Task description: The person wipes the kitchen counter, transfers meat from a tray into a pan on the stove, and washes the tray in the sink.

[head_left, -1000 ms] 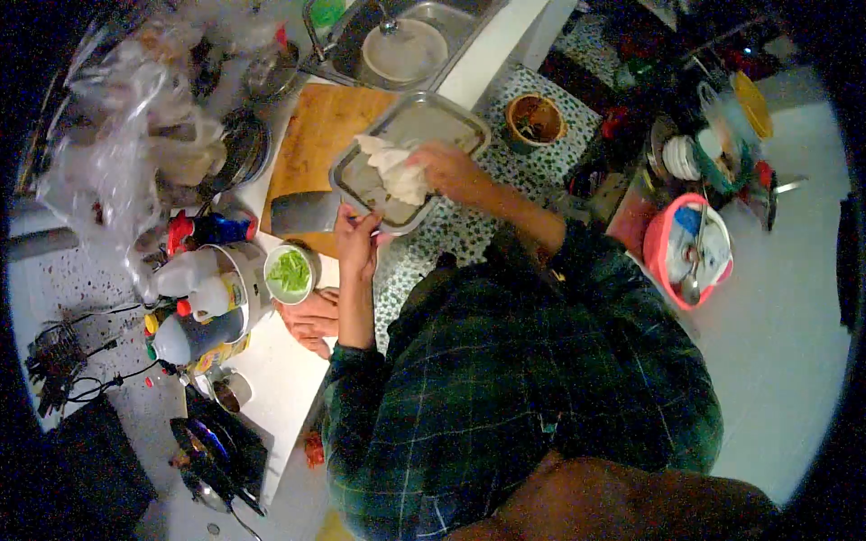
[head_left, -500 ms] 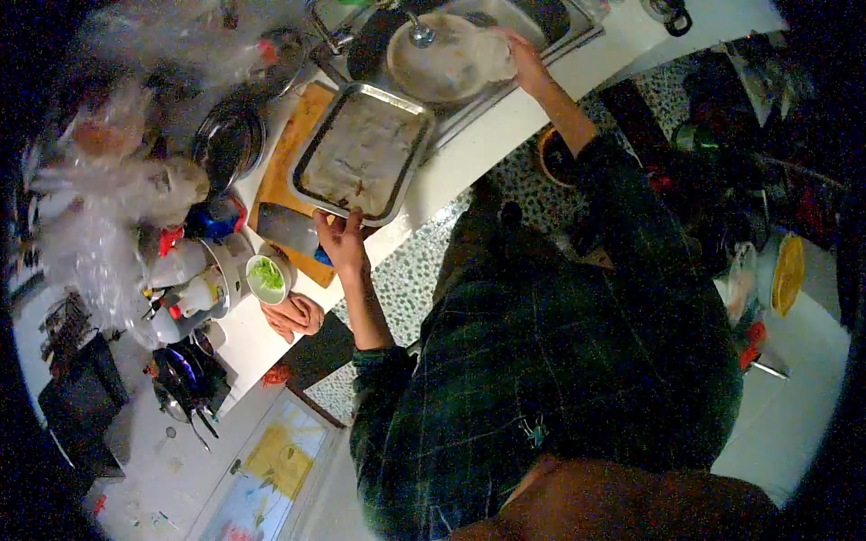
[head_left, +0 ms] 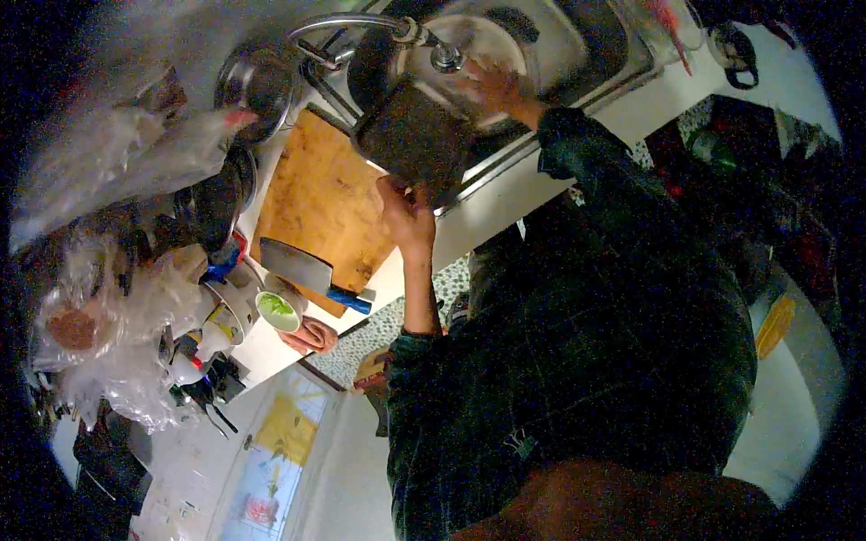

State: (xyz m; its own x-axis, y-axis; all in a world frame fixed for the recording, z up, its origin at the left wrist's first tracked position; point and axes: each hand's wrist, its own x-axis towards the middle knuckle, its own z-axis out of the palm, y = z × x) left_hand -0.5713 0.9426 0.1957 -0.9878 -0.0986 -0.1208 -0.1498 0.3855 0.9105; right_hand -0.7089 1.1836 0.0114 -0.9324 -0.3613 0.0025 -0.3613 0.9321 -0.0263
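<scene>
My left hand (head_left: 410,216) grips the near edge of a rectangular metal tray (head_left: 415,140), its fingers closed on the rim. The tray is tilted over the front edge of the sink and looks dark from this angle. My right hand (head_left: 496,88) is over the sink, close to the faucet head (head_left: 446,56); its fingers look stretched out, though blurred, and I make out nothing in them. Beneath the faucet, a large pale round basin (head_left: 469,29) sits in the sink, partly hidden by the tray and my hand.
On the counter lies a wooden cutting board (head_left: 320,194) with a blue-handled cleaver (head_left: 296,264) on it. Beside it stand a bowl of chopped greens (head_left: 277,311) and a folded pinkish cloth (head_left: 314,335). Dark pots (head_left: 257,90) and plastic bags (head_left: 99,316) crowd the left.
The tray has moved from the cutting board toward the sink and tilted, uncovering board and cleaver. My right hand has shifted left toward the faucet; the whitish thing by it no longer shows.
</scene>
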